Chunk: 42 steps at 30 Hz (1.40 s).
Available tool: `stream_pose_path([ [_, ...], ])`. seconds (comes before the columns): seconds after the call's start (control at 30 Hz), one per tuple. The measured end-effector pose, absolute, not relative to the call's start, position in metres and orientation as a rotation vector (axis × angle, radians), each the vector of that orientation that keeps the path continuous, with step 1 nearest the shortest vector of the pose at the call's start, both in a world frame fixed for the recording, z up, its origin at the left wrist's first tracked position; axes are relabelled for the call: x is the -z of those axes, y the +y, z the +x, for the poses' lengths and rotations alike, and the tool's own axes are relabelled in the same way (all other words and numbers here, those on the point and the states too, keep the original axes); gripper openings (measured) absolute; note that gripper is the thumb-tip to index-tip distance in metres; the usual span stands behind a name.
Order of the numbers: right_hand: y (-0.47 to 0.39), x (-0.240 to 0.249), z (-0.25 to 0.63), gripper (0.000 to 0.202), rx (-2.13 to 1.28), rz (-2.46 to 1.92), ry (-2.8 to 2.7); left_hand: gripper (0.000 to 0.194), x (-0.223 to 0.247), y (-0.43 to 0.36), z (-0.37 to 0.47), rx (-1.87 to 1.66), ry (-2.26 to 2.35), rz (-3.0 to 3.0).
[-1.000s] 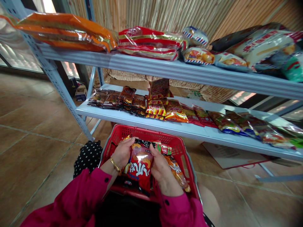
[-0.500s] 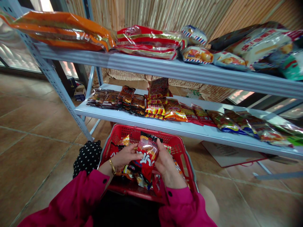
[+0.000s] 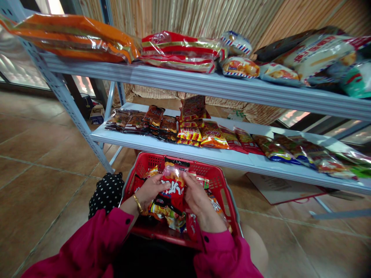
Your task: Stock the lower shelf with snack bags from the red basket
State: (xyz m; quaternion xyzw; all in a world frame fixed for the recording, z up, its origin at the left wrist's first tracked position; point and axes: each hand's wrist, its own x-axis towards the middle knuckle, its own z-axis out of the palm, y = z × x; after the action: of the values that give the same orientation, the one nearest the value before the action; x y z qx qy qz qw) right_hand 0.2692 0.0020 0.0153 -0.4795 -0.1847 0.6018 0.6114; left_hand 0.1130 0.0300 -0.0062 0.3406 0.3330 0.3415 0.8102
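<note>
Between my two hands is a red and black snack bag [image 3: 174, 189] with white lettering, held over the red shopping basket [image 3: 228, 200]. My left hand [image 3: 150, 190] grips its left side, thumb across the front. On the right edge of the bag, my right hand [image 3: 195, 193] is closed with its thumb near the top. Several other snack packets lie in the basket below, among them a yellow packet [image 3: 162, 210] under the held bag and an orange one [image 3: 216, 204] by the right wall. The far fingers of both hands are hidden behind the bag.
Just beyond the basket stands a metal shelf [image 3: 139, 144] with brown snack packs [image 3: 137, 120], yellow-red packs [image 3: 189, 133] and an orange bag [image 3: 214, 135]. Larger bags [image 3: 182, 52] lie on the upper shelf. A flat box [image 3: 284, 189] sits under the shelf at right.
Both hands have shifted slightly left with the snack bag, which now stands more upright. More of the orange packet at the basket's right side shows.
</note>
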Motion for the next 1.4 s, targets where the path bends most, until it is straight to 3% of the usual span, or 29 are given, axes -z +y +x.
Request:
stream_pose_path([
  [0.17,0.005,-0.009,0.265,0.043,-1.424,-1.093,-0.415,0.063,0.004,0.031,0.111,-0.738,0.733,0.718],
  [0.43,0.002,-0.008,0.259,0.042,-1.496,-1.095,-0.492,0.045,-0.021,0.037,0.106,-0.853,0.778,0.695],
  [0.7,-0.002,-0.006,0.252,0.042,-1.556,-1.087,-0.535,0.042,-0.017,0.039,0.101,-0.875,0.921,0.654],
  [0.97,-0.007,0.002,0.26,0.056,-1.541,-1.348,-0.471,0.033,-0.012,0.048,0.096,-1.057,1.053,0.488],
  [1.23,-0.014,0.004,0.25,0.04,-1.716,-1.325,-0.346,0.017,-0.012,0.054,0.098,-1.22,1.066,0.258],
  [1.4,-0.003,0.0,0.252,0.036,-1.541,-1.239,-0.204,0.019,-0.016,0.047,0.1,-1.136,0.988,0.307],
])
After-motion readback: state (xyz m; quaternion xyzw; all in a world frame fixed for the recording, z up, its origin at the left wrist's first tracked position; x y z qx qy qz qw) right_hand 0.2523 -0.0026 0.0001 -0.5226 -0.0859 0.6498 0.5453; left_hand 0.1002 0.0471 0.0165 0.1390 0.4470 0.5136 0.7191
